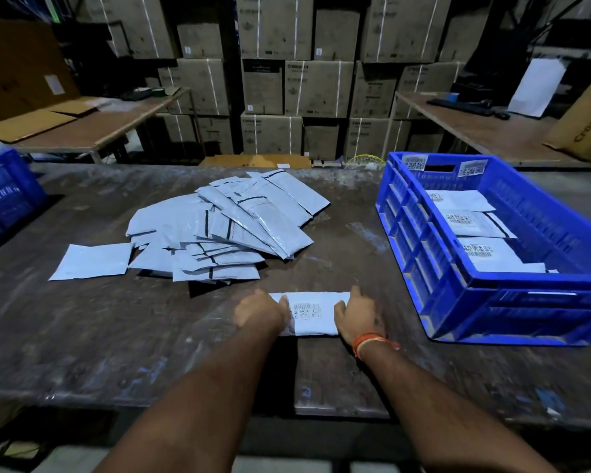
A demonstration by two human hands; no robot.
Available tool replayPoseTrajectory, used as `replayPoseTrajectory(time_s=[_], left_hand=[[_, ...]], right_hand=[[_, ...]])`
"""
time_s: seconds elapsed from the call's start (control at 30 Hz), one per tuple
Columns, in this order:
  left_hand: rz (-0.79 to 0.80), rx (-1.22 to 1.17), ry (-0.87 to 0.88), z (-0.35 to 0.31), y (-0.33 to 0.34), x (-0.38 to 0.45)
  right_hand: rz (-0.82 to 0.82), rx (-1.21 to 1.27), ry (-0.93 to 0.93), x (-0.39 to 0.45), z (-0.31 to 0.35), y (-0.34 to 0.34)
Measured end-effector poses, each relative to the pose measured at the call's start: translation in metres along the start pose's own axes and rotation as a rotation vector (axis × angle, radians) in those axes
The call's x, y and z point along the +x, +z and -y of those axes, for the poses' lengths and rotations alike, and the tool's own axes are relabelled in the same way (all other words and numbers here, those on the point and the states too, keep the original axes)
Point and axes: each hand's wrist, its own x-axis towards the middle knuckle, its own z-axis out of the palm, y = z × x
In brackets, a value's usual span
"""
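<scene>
Nearest the front edge of the desk (99,336), the labelled packet (316,317) is lying flat, barcode up, between both hands. It is looking light, soft and slippery, a thin mailer likely to sag, so taking it by its 2 short ends is seeming soundest. The left hand (261,312) is clasping the left end in a curled grip, while the right hand (359,319) is showing a released grip, thumb and fairly straight fingers pressing the right end. Farther off, the pile of mailers (226,227) is lying mid-desk and the blue crate (423,240) is standing at the right.
</scene>
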Motion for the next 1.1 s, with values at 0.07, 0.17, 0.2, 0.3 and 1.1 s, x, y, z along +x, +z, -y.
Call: replayPoseTrajectory(time_s=[0.07,0.17,0.2,0.3,1.1], left_hand=[[0.068,0.051,-0.017,0.001,-0.003,0.007],[0.153,0.026,0.010,-0.002,-0.010,0.015],[0.170,-0.010,0.026,-0.004,-0.013,0.017],[0.135,-0.145,0.078,-0.015,-0.022,0.019],[0.126,0.030,0.636,-0.026,0.013,0.004]], right_hand=[[0.041,-0.059,-0.030,-0.001,-0.001,0.000],[0.063,-0.091,-0.047,-0.002,-0.003,-0.003],[0.048,-0.102,-0.052,-0.001,-0.003,-0.003],[0.007,-0.166,-0.021,-0.002,-0.005,-0.003],[0.079,0.263,-0.128,0.007,-0.030,-0.004]])
